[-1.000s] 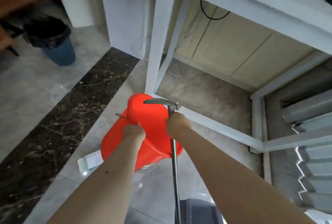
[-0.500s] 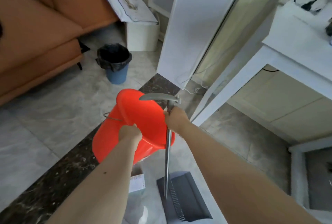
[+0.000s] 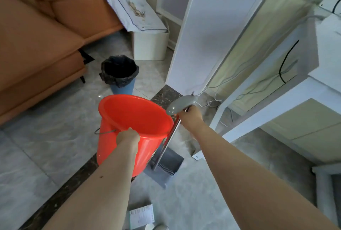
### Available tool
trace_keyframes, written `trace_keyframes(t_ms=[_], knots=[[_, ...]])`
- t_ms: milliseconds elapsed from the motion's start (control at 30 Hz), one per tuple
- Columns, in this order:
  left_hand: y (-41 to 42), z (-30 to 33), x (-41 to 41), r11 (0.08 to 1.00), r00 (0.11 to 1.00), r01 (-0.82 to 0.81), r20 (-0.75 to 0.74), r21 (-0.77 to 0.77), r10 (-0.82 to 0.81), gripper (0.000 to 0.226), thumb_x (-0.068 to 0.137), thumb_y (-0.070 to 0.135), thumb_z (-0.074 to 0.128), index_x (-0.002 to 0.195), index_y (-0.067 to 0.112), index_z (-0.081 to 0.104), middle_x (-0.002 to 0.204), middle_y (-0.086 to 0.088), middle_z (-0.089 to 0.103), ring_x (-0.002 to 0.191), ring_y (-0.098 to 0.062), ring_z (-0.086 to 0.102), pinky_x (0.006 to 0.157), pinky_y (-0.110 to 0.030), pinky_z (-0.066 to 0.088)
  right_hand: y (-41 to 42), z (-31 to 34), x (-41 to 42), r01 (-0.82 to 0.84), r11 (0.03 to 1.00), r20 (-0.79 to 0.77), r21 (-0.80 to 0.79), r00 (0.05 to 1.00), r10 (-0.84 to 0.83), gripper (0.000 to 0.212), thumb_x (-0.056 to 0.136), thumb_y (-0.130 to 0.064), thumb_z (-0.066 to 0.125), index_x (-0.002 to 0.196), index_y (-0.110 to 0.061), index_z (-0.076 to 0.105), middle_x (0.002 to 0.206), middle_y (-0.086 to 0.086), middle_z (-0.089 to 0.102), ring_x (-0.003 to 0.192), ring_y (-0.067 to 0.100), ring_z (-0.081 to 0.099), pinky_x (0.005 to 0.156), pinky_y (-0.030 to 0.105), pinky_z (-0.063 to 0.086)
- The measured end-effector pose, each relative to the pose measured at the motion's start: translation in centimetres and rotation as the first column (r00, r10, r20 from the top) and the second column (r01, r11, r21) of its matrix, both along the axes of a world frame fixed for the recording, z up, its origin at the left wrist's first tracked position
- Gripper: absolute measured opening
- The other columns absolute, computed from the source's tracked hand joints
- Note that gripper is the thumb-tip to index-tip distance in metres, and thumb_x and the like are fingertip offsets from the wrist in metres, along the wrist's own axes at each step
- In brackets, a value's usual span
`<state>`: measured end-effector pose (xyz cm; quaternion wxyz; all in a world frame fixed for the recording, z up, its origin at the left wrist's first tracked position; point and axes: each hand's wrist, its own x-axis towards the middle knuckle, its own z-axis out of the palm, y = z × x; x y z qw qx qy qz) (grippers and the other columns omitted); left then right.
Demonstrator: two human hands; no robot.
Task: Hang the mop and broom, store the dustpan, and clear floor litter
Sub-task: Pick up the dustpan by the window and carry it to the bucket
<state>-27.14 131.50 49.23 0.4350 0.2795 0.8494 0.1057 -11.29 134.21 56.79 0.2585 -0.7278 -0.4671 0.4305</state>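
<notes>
My left hand (image 3: 127,136) grips the near rim of a red plastic bucket (image 3: 132,119), held up off the floor with its mouth tilted towards me; the inside looks empty. My right hand (image 3: 191,118) is closed around the metal pole of a grey long-handled dustpan, just below its curved grey grip (image 3: 181,103). The dustpan's dark grey pan (image 3: 166,167) hangs low beside the bucket, partly hidden behind it. A pale paper box (image 3: 142,216) lies as litter on the floor by my feet. No mop or broom is in view.
A blue bin with a black liner (image 3: 119,73) stands ahead on the tiled floor. An orange sofa (image 3: 36,45) fills the left. A white bin (image 3: 150,45) carries a paper bag (image 3: 129,6). A white cabinet panel (image 3: 203,26) and a white desk (image 3: 276,100) with cables stand to the right.
My view has swung left and up from under the desk to the sofa and bins. The bucket has tipped so its open mouth faces me, and the dustpan has moved along with it.
</notes>
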Motion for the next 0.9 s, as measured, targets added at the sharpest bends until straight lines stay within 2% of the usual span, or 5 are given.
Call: trace_keyframes(t_ms=[167, 267, 500, 700, 900], knots=[[5.4, -2.0, 2.4, 0.848, 0.775, -0.526, 0.381, -0.053, 0.505, 0.056, 0.098, 0.027, 0.045, 0.143, -0.003, 0.031, 0.148, -0.017, 0.042, 0.133, -0.031, 0.046, 0.108, -0.035, 0.042, 5.4, -2.0, 1.7, 0.325, 0.942, -0.353, -0.081, 0.875, -0.332, 0.033, 0.095, 0.0, 0.044, 0.067, -0.018, 0.044, 0.068, 0.0, 0.046, 0.055, 0.012, 0.056, 0.056, 0.019, 0.049], [9.0, -4.3, 3.3, 0.856, 0.776, -0.509, 0.385, -0.084, 0.499, 0.052, 0.101, 0.029, 0.036, 0.135, -0.009, 0.04, 0.138, -0.025, 0.05, 0.127, -0.037, 0.051, 0.105, -0.043, 0.044, 8.4, -3.4, 2.7, 0.451, 0.871, -0.522, -0.195, 0.704, -0.481, 0.036, 0.096, -0.003, 0.036, 0.061, -0.011, 0.044, 0.06, 0.004, 0.042, 0.025, 0.005, 0.045, 0.029, 0.013, 0.035], [16.8, -7.7, 4.7, 0.921, 0.831, -0.386, 0.416, -0.047, 0.369, 0.049, 0.099, 0.029, 0.039, 0.133, -0.006, 0.045, 0.135, -0.025, 0.053, 0.125, -0.037, 0.053, 0.103, -0.042, 0.046, 15.2, -6.1, 4.1, 0.575, 0.762, -0.671, -0.298, 0.442, -0.596, 0.035, 0.094, -0.015, 0.041, 0.06, -0.011, 0.048, 0.05, 0.001, 0.047, 0.028, 0.008, 0.045, 0.032, 0.015, 0.035], [25.9, -9.6, 6.2, 0.96, 0.877, -0.27, 0.394, -0.07, 0.275, 0.053, 0.099, 0.034, 0.039, 0.129, -0.009, 0.045, 0.123, -0.03, 0.058, 0.113, -0.04, 0.06, 0.098, -0.049, 0.05, 22.4, -7.3, 5.7, 0.682, 0.692, -0.681, -0.235, 0.392, -0.618, 0.039, 0.097, -0.011, 0.041, 0.059, -0.012, 0.048, 0.039, -0.005, 0.051, 0.034, 0.009, 0.049, 0.037, 0.011, 0.039], [32.1, -11.8, 7.5, 0.98, 0.897, -0.197, 0.395, -0.042, 0.197, 0.053, 0.097, 0.035, 0.04, 0.129, -0.007, 0.045, 0.123, -0.029, 0.058, 0.112, -0.041, 0.06, 0.098, -0.049, 0.05, 28.6, -7.8, 8.3, 0.664, 0.747, -0.377, 0.028, 0.699, -0.608, 0.027, 0.098, -0.004, 0.041, 0.075, -0.013, 0.052, 0.073, -0.001, 0.053, 0.045, -0.006, 0.058, 0.044, 0.003, 0.043]])
